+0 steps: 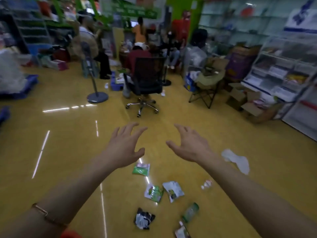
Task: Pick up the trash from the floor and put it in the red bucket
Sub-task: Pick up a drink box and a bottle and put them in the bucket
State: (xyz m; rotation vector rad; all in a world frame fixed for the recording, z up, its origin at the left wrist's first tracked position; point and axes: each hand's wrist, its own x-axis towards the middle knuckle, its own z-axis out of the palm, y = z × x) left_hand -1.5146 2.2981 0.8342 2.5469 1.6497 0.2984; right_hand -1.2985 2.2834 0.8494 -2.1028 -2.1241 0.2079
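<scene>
Trash lies scattered on the yellow floor (68, 152): a green wrapper (141, 169) just below the left hand (125, 146), two pale packets (153, 193) nearer the person, a green bottle (190, 212), and crumpled white plastic (236, 160) beside the right forearm. The right hand (190, 145) and the left hand are both spread wide, holding nothing.

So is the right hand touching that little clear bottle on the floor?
Apart. The head view shows the right hand open, fingers spread, with bare yellow floor plainly between it and the little clear bottle.
</scene>
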